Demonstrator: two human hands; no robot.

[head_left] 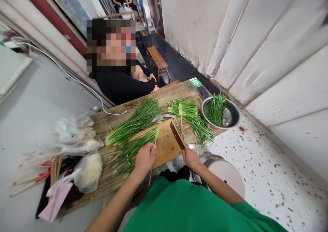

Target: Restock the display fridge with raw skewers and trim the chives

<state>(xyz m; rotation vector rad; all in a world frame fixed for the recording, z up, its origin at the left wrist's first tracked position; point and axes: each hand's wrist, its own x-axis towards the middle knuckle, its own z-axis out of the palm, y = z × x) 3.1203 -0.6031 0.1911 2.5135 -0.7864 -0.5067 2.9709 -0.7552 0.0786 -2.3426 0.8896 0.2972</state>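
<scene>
My right hand (191, 158) grips the handle end of a cleaver (176, 134), whose broad blade stands on edge along the right side of a wooden cutting board (165, 145). My left hand (146, 158) is closed at the board's left part, with a thin wooden stick (150, 178) seeming to pass through its fingers. Beside that hand a bunch of green chives (139, 143) lies partly on the board, cut pale ends toward the blade. A larger chive bundle (135, 122) rests behind it. Trimmed chives (188, 110) lie to the right, near a small knife (169, 116).
A metal bowl (234, 114) with chives stands at the table's right corner, near a phone (203, 92). Plastic bags (88, 172) and skewers (56, 170) lie left. A seated person (115, 83) is across the wooden table (102, 182). A round stool (227, 175) stands right.
</scene>
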